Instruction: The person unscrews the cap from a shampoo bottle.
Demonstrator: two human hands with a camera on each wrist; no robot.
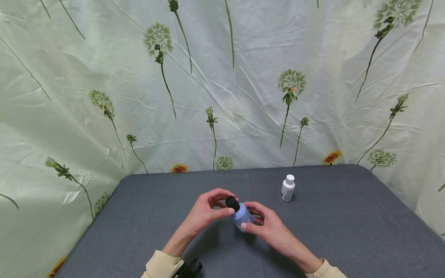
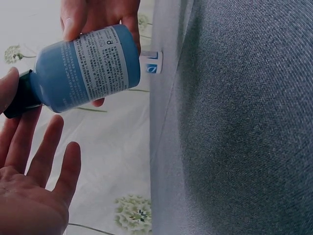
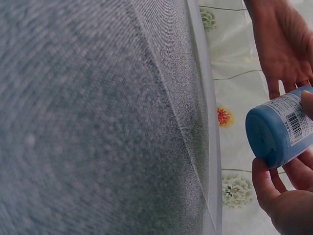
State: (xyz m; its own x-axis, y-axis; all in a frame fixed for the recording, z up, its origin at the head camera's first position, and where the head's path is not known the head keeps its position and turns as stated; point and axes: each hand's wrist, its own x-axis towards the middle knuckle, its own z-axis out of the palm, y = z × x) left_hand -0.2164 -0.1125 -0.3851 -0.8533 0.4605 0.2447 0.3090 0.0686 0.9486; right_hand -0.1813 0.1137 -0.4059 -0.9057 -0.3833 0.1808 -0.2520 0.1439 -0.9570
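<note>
With the left hand (image 1: pixel 213 207), pinching the black cap (image 1: pixel 232 203) between thumb and nearest fingers, outer two spread loose — and with the right hand (image 1: pixel 267 222), gripping the blue bottle (image 1: pixel 241 216) round its body. Held tilted between both hands, raised above the grey desk (image 1: pixel 333 220) — nearer than the upright white bottle (image 1: pixel 287 189) at back right and the flowered cloth (image 1: pixel 243 104) behind.
</note>
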